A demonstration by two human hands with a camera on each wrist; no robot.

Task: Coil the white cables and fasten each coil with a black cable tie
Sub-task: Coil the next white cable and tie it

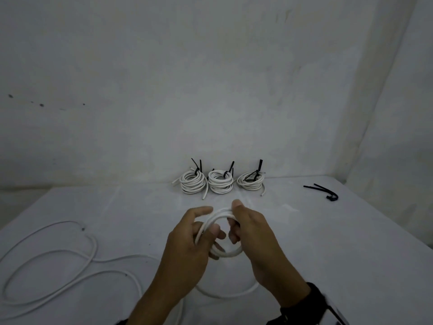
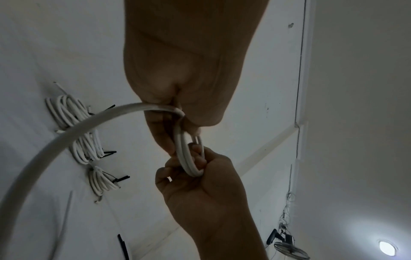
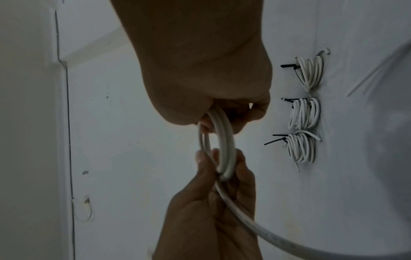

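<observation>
Over the table's middle both hands hold a small coil of white cable (image 1: 221, 250) upright between them. My left hand (image 1: 201, 228) grips the coil's left side with thumb and curled fingers. My right hand (image 1: 236, 221) grips its right side, thumb on top. In the left wrist view the coil (image 2: 189, 158) runs from my left hand (image 2: 177, 126) to my right hand (image 2: 189, 168). The cable's free length (image 1: 70, 266) trails off in loose loops on the table at the left. Loose black cable ties (image 1: 324, 191) lie at the far right.
Three tied coils stand in a row by the back wall: left (image 1: 193, 184), middle (image 1: 220, 184), right (image 1: 250, 181), each with a black tie sticking up. White walls close the table's back and right sides.
</observation>
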